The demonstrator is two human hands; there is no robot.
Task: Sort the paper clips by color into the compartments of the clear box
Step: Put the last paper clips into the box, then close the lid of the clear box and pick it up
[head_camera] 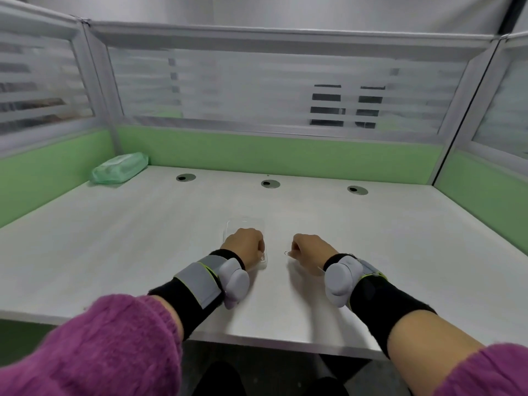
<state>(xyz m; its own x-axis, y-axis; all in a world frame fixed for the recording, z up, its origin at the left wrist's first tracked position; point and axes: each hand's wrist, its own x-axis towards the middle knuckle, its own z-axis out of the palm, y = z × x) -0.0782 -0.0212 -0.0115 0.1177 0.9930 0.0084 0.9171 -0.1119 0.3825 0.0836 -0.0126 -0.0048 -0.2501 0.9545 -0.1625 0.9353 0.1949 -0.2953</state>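
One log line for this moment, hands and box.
left hand: curled over clear plastic box | right hand: grip on small silver paper clip, beside box | white desk

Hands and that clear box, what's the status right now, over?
Left hand curled on the clear plastic box. Right hand pinching a small silver wire paper clip just off the white desk. Box contents unreadable. Nothing in the way.
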